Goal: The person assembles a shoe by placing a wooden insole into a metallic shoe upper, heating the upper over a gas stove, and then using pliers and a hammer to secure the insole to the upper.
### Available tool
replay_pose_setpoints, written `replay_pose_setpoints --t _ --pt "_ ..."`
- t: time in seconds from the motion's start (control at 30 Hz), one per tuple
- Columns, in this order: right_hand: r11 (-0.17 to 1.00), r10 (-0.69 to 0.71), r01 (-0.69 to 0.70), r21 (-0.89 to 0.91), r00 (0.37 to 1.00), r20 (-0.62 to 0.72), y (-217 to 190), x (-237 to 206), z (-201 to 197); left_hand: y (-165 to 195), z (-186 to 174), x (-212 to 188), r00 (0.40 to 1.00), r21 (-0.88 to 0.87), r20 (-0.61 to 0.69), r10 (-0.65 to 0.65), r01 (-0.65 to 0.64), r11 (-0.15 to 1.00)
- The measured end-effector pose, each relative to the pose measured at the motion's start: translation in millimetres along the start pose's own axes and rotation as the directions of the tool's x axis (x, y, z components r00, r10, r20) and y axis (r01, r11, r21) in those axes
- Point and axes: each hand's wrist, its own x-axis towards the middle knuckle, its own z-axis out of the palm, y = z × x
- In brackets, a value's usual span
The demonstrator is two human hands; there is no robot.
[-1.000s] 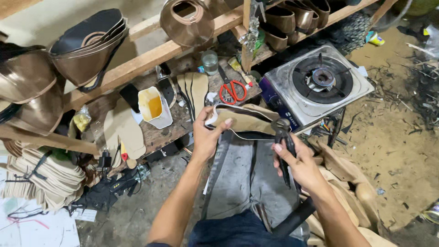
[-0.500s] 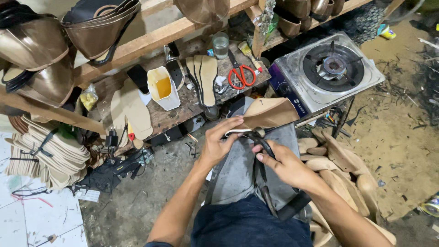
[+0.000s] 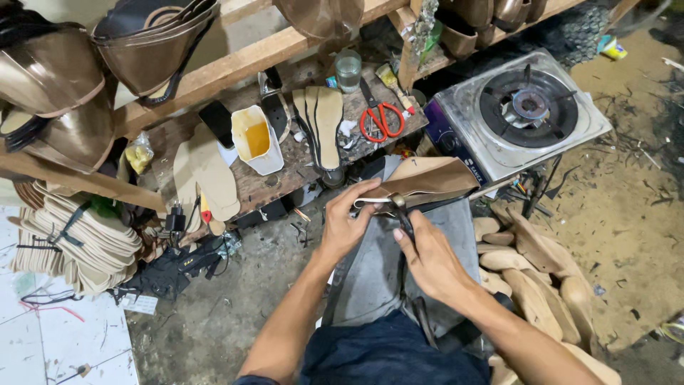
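Note:
My left hand (image 3: 347,222) grips the near end of a tan shoe sole piece (image 3: 427,182) held over my lap. My right hand (image 3: 429,258) holds dark pincers (image 3: 403,214) whose jaws bite the sole's edge right beside my left fingers. A grey cloth (image 3: 377,271) lies across my knees under both hands.
A single-burner gas stove (image 3: 526,110) stands to the right. On the low wooden bench (image 3: 285,171) lie red-handled scissors (image 3: 381,120), a white tub of yellow glue (image 3: 256,139), a glass (image 3: 348,70) and insoles (image 3: 322,121). Wooden shoe lasts (image 3: 531,267) are piled at right, insole stacks (image 3: 78,242) at left.
Both hands and the sole have come closer to my body. My right hand has brought the pincers up onto the sole's edge beside my left hand.

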Motion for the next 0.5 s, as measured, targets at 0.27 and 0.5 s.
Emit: replay_pose_setpoints --t 0.27,0.5 --pt "1.0 0.011 -0.01 0.01 0.992 -0.125 7 12 41 -24 13 -1 0.979 -0.059 -0.077 -0.191 0.187 0.981" --pt "0.998 0.034 -0.04 -0.057 0.995 -0.094 17 19 47 -47 -21 22 0.818 -0.324 0.483 -0.312 0.498 0.804"
